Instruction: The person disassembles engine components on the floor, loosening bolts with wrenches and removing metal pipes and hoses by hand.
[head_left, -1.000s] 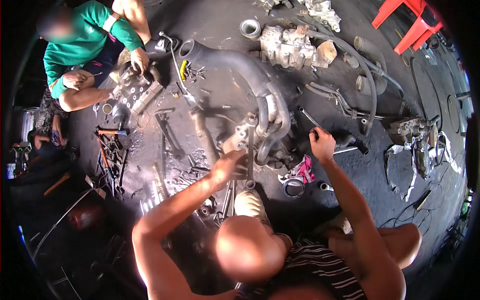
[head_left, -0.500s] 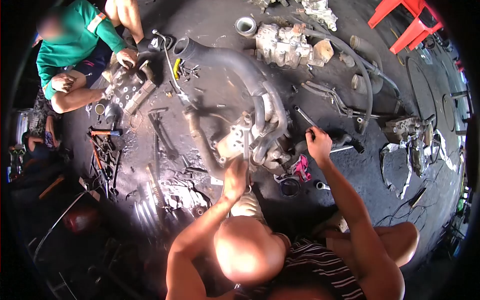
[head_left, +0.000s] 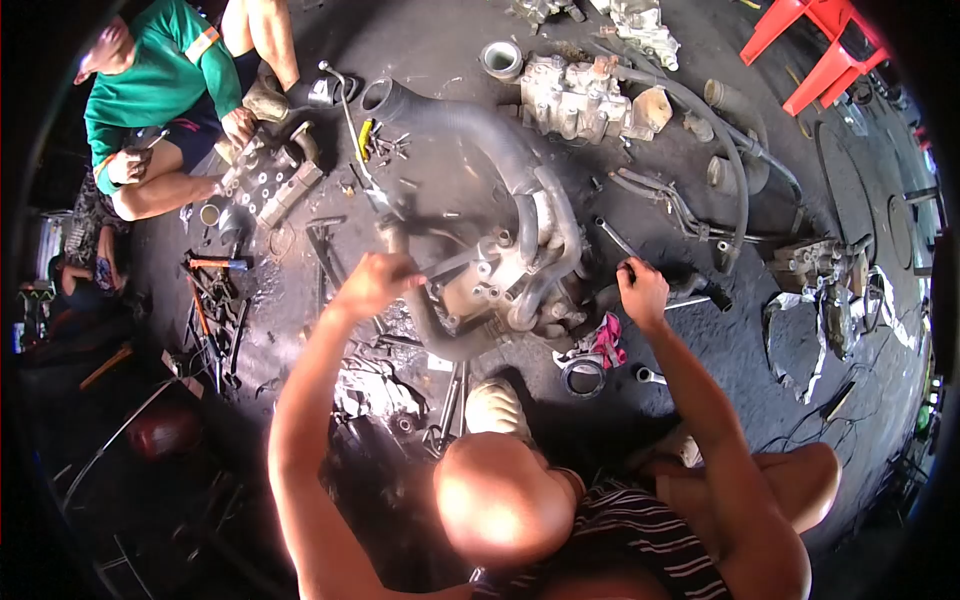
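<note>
My left hand (head_left: 378, 287) is closed round the end of a wrench (head_left: 452, 263). The wrench reaches right, over the metal engine part (head_left: 475, 290) with bolt holes, where its far end meets the part near a bolt. A grey curved pipe (head_left: 425, 320) runs just beneath this hand. My right hand (head_left: 643, 290) grips a slim metal tool, perhaps a wrench (head_left: 614, 236), which points up and left from the fingers. Below that hand lies a dark hose (head_left: 690, 285). Thick grey hoses (head_left: 480, 140) curve over the engine part. A pink cloth (head_left: 608, 342) lies between the part and my right forearm.
At upper left a person in a green sleeve (head_left: 205, 60) sits by another engine block (head_left: 265, 180). Hand tools (head_left: 210, 310) lie at left. A gearbox-like casting (head_left: 575, 95) sits at the back, red stools (head_left: 820, 50) at upper right, a metal unit (head_left: 820, 265) at right.
My left hand has swung left and up with the wrench, which has turned from upright in view to nearly crosswise. My right hand has stayed about where it was.
</note>
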